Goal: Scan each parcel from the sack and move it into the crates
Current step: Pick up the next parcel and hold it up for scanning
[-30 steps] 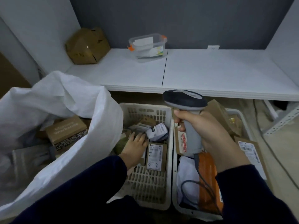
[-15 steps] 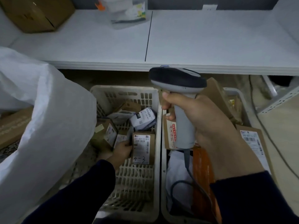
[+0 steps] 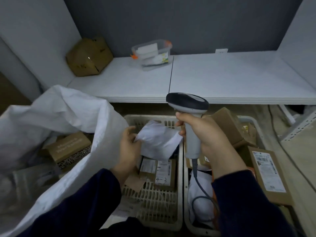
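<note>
So the white soft parcel [image 3: 158,141] is up in the air over the far end of the left crate [image 3: 153,204]. The left hand [image 3: 129,146] pinches it by its left edge. The right hand [image 3: 206,134] is wrapped round the grip of the scanner [image 3: 188,106], which sits just right of the parcel with its head toward the worktop edge. Its cable [image 3: 199,183] drops into the right crate [image 3: 246,118].

Left crate: a few small brown boxes under the parcel, one of them marked "4-3" [image 3: 164,175], with bare mesh floor on the near side. Right crate: a white bag [image 3: 200,190] at the near left, something orange beside it that's mostly hidden by the sleeve, a flat labelled box [image 3: 268,175] leaning on the right side and a brown box [image 3: 227,124] at the far end. The two crates sit side by side, rims touching or close to it.

The sack [image 3: 51,108] is open at the left, with a printed brown box [image 3: 70,147] inside and a greyish packet nearer me.

On the worktop [image 3: 222,79] there's a clear tub [image 3: 152,55] with orange clips holding papers, and a dented cardboard box [image 3: 89,57] in the far left corner.

Versus half a second back: the left hand was down low in the left crate next to the 4-3 box, and now it's raised with the white parcel in it. The scanner hand has barely moved. The camera has tipped up too, so more of the wall shows.
</note>
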